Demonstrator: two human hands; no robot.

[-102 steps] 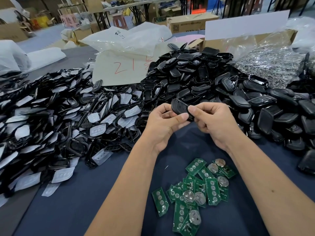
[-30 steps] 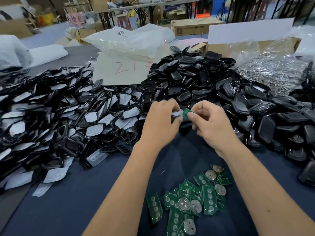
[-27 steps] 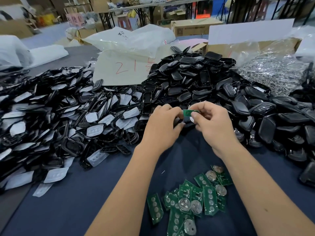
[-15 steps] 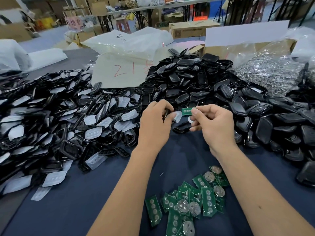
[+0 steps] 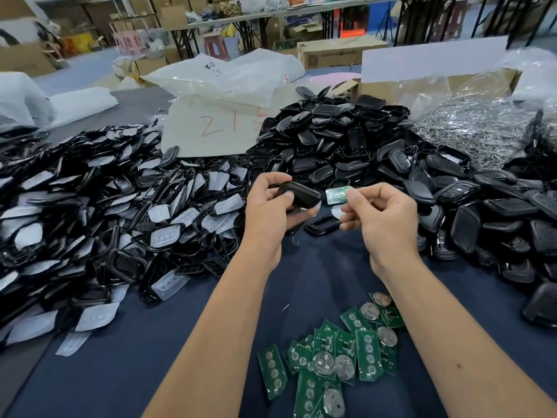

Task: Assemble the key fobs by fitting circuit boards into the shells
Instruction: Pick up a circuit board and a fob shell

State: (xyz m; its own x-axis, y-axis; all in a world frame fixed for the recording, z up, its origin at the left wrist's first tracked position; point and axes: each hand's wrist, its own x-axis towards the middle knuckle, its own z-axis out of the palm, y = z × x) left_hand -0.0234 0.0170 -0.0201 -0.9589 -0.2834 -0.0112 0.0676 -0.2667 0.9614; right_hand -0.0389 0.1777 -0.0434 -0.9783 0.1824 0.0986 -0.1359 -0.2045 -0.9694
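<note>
Green board not yet in the black shell.

Left hand (image 5: 268, 212) curled round a black shell (image 5: 299, 193); right hand (image 5: 379, 215) pinching a small green board (image 5: 337, 195) by its right end, just beside the shell, not inside. Board and shell up above the blue table (image 5: 150, 357), near the middle. Still to do: push board in. Lots left: a pile of green boards (image 5: 328, 357) near, black shells (image 5: 346, 143) heaped far and right, more parts with white pads (image 5: 90, 206) on the left.

Black shells (image 5: 331, 137), green circuit boards (image 5: 366, 354) with silver discs, navy cloth (image 5: 120, 372), red-marked white sheet (image 5: 211, 131).
</note>
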